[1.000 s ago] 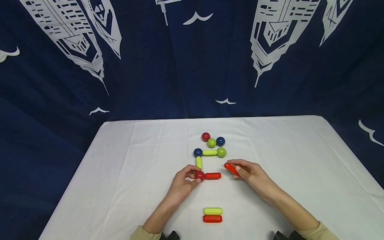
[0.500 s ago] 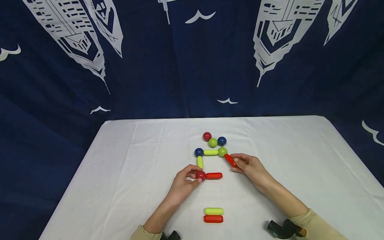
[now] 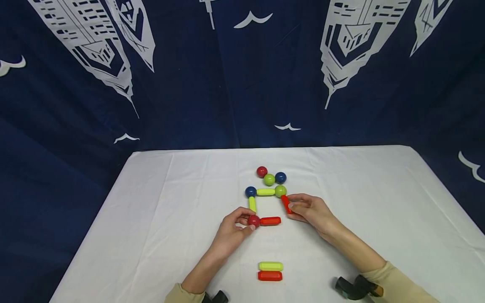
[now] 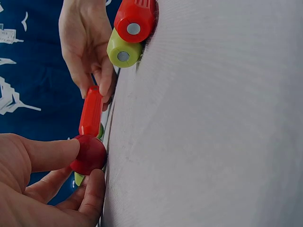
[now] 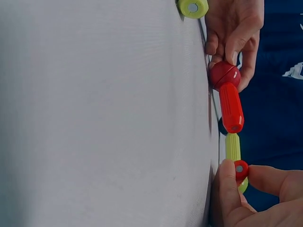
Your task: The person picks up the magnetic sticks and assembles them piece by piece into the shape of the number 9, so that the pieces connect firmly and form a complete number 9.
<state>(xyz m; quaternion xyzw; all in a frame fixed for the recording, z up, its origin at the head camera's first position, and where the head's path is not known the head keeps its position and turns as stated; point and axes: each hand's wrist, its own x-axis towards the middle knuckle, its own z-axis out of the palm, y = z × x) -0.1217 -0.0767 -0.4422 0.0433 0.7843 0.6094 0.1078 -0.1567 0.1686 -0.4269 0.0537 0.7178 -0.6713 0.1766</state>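
Pinching a red stick (image 3: 285, 204) between thumb and fingertips, the right hand (image 3: 310, 212) sits just right of frame centre in the head view, with the stick's upper end touching the green ball (image 3: 281, 191) at the right end of the yellow stick (image 3: 265, 192). The stick's long axis runs down and slightly right from that ball, so its free lower end points toward the open right tip of the second red stick (image 3: 270, 220), which lies level and to the lower left of the fingers. A gap shows between those 2 ends.

The left hand (image 3: 233, 229) is clamped on the red ball (image 3: 253, 220) with thumb and forefinger, holding the lower left corner; the right wrist view shows this ball joined to the level red stick. A short yellow stick (image 3: 251, 204) rises from there to the blue ball (image 3: 250, 192).

Above the figure, 3 loose balls (image 3: 269, 179) cluster together. Toward the bottom of the frame, 2 spare sticks (image 3: 270, 271), 1 yellow and 1 red, lie side by side on the white tablecloth (image 3: 151, 219). The right hand is much the nearer to the gap.
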